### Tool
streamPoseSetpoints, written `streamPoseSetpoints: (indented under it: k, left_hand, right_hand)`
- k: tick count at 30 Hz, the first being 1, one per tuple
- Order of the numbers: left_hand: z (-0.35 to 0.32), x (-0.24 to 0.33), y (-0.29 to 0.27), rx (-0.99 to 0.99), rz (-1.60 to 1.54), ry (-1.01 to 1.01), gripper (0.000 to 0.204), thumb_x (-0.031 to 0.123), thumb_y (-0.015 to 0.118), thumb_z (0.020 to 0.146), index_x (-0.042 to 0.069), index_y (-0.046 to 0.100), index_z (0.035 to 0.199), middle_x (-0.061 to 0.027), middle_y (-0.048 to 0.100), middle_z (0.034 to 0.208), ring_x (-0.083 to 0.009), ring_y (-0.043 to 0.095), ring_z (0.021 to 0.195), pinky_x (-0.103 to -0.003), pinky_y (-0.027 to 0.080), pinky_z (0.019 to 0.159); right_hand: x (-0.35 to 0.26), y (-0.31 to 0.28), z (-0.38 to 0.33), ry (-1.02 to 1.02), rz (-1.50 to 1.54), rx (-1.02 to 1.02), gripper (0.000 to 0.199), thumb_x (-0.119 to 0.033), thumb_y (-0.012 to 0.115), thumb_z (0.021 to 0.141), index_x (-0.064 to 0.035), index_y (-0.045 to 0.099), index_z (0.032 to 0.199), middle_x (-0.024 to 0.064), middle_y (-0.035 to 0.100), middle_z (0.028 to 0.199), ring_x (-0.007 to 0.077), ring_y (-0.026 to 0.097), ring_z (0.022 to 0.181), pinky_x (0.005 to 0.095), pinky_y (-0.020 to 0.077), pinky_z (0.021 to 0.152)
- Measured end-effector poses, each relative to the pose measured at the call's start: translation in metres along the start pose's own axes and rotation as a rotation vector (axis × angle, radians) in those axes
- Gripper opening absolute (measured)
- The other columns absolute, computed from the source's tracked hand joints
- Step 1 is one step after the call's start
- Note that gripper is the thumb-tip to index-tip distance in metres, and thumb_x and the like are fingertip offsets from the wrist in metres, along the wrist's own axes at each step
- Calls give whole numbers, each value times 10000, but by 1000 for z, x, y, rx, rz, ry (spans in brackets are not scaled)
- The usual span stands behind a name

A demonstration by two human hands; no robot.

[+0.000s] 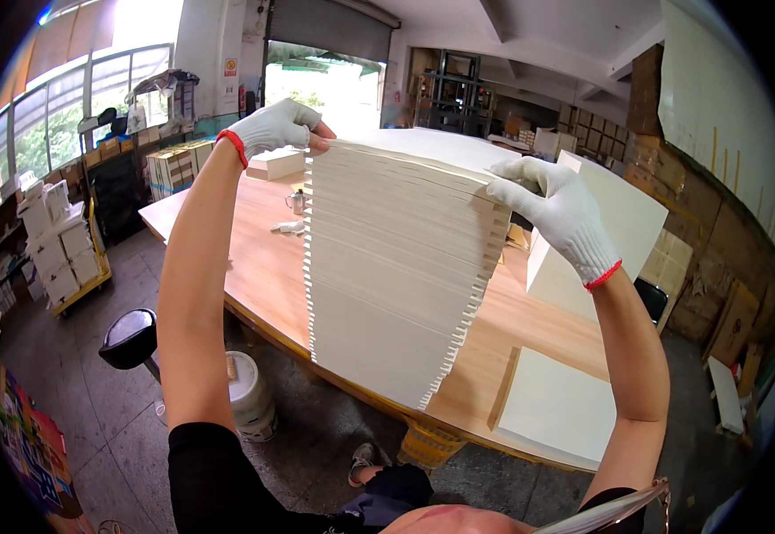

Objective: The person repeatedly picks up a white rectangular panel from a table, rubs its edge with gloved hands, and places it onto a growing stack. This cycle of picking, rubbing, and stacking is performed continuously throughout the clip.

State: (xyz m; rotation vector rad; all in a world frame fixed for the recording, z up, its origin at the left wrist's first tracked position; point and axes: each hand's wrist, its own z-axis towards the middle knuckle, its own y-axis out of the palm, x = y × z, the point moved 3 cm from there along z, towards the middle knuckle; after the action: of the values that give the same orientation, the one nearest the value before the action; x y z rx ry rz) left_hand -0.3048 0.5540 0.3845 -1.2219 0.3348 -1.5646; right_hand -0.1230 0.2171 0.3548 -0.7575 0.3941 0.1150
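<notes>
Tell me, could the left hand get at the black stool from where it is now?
Probably not as things stand. The left hand is raised high with its grip on the far corner of the fanned white sheet stack, which the right hand also holds. The stool sits low, left of the table.

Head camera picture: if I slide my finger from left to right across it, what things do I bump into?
Cart of white boxes → black stool → left hand → tall stack of cream sheets → right hand → brown cardboard along the wall.
</notes>
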Motion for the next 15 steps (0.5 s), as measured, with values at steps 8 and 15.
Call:
streamPoseSetpoints:
  k: [8,15]
  left_hand:
    - [2,-6,0,-18,-74,30,351,188,815,798,-15,743,1075,-49,731,855,-95,655,828,-229,491,791]
    - [2,-8,-2,-23,-67,30,329,181,812,791,-11,753,1051,-36,721,829,-89,630,789,-232,484,768]
  right_hand:
    - [-8,2,-1,24,13,29,359,-349,718,860,-45,768,1043,81,750,874,134,659,803,292,504,789]
    - [-7,5,-3,44,80,41,322,-323,722,852,-43,780,1001,71,746,859,124,633,778,283,496,771]
